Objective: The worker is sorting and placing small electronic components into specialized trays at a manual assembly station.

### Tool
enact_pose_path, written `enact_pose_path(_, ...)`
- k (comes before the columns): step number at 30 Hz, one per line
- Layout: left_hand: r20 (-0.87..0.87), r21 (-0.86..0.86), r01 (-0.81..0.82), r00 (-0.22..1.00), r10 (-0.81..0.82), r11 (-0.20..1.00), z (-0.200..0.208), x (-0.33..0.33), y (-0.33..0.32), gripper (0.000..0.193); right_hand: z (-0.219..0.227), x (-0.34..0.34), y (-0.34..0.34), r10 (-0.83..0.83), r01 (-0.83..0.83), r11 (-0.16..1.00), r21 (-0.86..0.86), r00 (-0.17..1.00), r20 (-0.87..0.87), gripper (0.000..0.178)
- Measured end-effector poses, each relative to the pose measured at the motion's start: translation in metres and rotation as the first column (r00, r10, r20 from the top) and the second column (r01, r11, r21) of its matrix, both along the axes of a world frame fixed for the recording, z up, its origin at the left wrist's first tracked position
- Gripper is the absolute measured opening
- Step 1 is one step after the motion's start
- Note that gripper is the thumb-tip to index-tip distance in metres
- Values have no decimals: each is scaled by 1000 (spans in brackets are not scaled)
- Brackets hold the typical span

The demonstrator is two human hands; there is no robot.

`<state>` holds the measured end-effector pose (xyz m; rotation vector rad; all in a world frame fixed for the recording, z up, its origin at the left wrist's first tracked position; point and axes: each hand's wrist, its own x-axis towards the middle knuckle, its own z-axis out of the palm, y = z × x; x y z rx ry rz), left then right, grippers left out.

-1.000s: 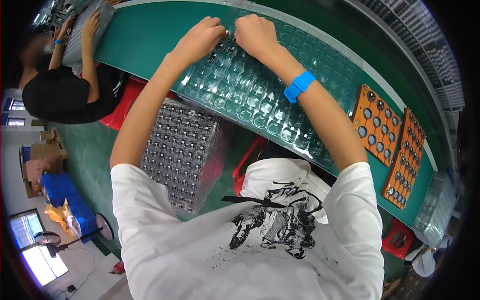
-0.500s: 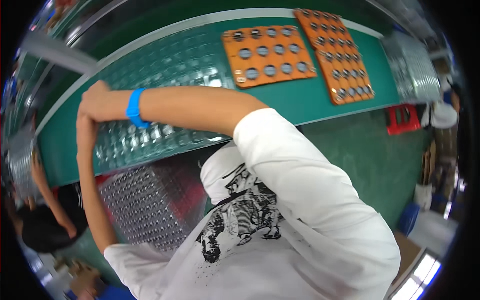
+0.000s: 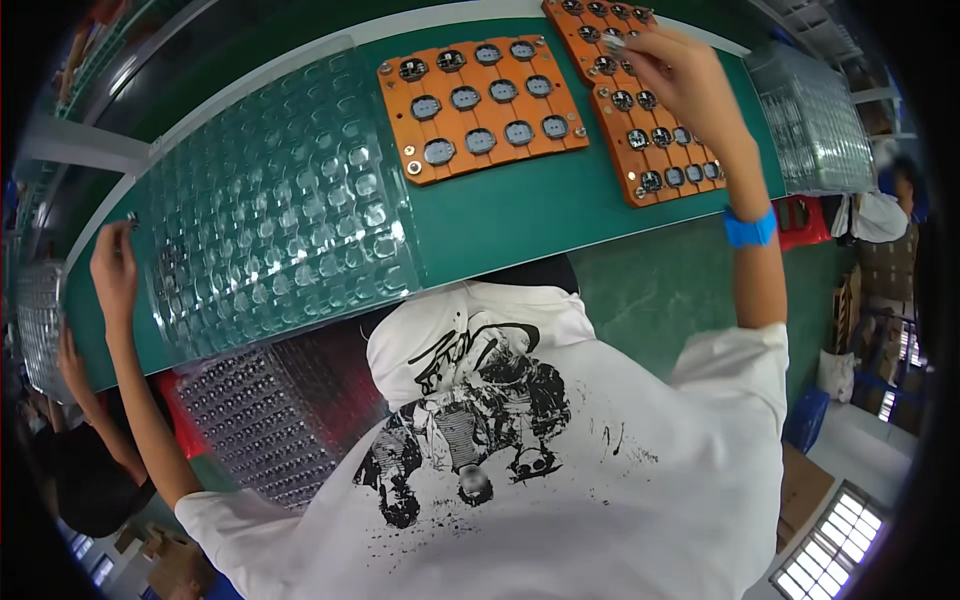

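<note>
My left hand (image 3: 114,272) is closed at the left end of the green table, its fingertips pinching a small dark part (image 3: 133,217). Beside it lies a clear plastic blister tray (image 3: 290,190) with rows of pockets; a few dark parts (image 3: 172,262) show at its left edge. My right hand (image 3: 690,88), above a blue wristband, reaches to the far right. It pinches a small pale part (image 3: 613,43), too blurred to name, over an orange fixture board (image 3: 570,38) holding round grey-and-black parts. Another such orange board (image 3: 632,172) adjoins it, and a third orange board (image 3: 482,112) lies nearer the tray.
Stacks of clear trays stand at the table's right end (image 3: 815,130) and left end (image 3: 40,330). More filled trays (image 3: 255,425) sit below the front edge. A red stool (image 3: 800,222) is at right. Another person's arm (image 3: 95,400) shows at far left.
My hands were together at the tray's left side; now they are apart. The right has swung far right to the orange boards, while the left has moved slightly left and nearer.
</note>
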<state>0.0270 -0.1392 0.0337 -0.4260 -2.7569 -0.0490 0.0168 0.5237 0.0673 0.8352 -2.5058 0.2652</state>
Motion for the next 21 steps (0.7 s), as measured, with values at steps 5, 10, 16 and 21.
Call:
enact_pose_path(5,18,356,64,997,-76,932,9,-30,94,9,-4,28,71,-154,153,988,18,979,134,12)
enact_pose_path(10,-2,419,430,881,-473,799,16,-63,276,6,-29,47,96,-188,163,972,171,971,145,11)
enact_pose_path(16,-14,351,588,781,-624,729,-10,-101,373,13,-38,53,100,-208,154,957,246,954,214,16)
enact_pose_path(21,158,407,535,757,-634,740,-19,-110,398,13,-40,56,101,-212,144,946,290,953,217,21)
